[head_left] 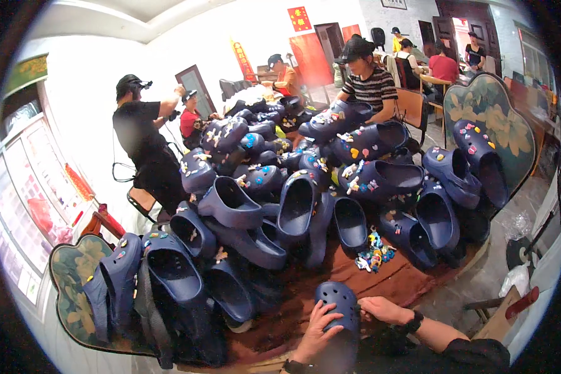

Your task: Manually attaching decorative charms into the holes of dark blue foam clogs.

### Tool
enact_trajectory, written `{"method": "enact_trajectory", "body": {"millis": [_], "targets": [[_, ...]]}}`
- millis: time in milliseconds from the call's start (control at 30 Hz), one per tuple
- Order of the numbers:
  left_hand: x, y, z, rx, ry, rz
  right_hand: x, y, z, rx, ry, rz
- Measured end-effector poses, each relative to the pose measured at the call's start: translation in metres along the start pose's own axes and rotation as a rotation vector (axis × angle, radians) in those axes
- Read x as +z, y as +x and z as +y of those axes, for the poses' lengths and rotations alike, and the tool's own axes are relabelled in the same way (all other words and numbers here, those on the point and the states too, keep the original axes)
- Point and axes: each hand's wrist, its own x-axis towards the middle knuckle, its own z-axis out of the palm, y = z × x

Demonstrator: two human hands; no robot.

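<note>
A navy blue clog (338,297) with round holes in its toe stands toe-up at the near edge of the table. My left hand (318,333) is wrapped over its left side, fingers spread across the front. At the clog's right edge, my right hand (383,310) has its fingertips pinched together; what they hold, if anything, is too small to make out. No charms show on the part of this clog that I can see. Just beyond it lies a loose heap of small colourful shoe charms (375,255) on the brown cloth (330,274).
Many navy clogs (296,209), several decorated with charms, are piled across the table. Flowered chair backs (489,124) stand at the right and near left. A co-worker in a striped shirt (373,87) sits opposite; another in black (144,134) stands at the left.
</note>
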Motion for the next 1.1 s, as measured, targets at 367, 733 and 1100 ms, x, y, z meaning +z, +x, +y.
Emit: {"method": "enact_trajectory", "body": {"millis": [367,733,1100], "targets": [[0.001,-0.005,0.005,0.068,-0.015,-0.017,-0.06,-0.016,0.007,-0.366,-0.683,0.589],[-0.001,-0.02,-0.001,0.071,-0.017,0.04,-0.057,-0.017,-0.046,-0.482,-0.639,0.481],[0.006,-0.024,-0.018,0.105,0.063,0.059,-0.056,0.011,0.001,-0.503,-0.755,0.581]]}}
